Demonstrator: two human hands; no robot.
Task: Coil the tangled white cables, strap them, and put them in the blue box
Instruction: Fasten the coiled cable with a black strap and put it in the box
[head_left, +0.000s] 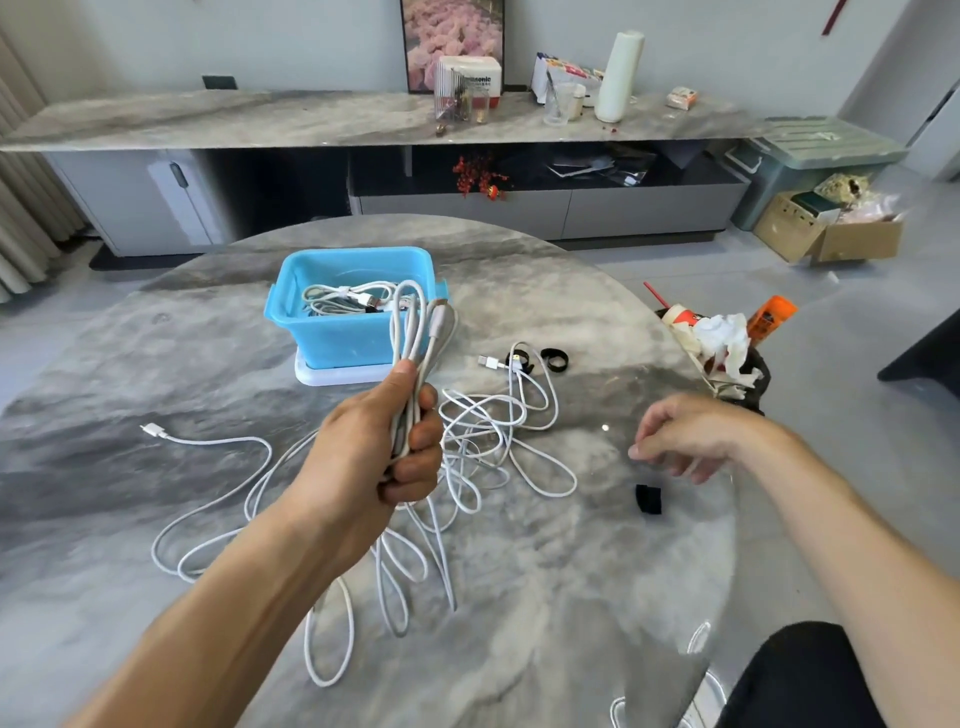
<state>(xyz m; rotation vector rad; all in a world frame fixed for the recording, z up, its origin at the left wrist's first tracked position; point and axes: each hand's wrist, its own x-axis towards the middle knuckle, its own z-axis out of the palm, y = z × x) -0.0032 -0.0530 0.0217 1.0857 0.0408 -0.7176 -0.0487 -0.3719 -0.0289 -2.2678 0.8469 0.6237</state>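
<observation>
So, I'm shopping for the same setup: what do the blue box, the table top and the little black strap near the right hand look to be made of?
Blue box: likely plastic, smooth, slightly glossy and translucent at the rim.
Table top: looks like polished marble or a stone-look slab, with grey veining and glare; which one cannot be told.
Black strap: matte, probably fabric hook-and-loop, too small to confirm.

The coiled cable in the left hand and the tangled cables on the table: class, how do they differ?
The coiled cable is gathered into neat loops; the tangled cables sprawl loosely. The coiled cable is held upright by the left hand; the tangled cables lie flat on the table. Both are white.
</observation>
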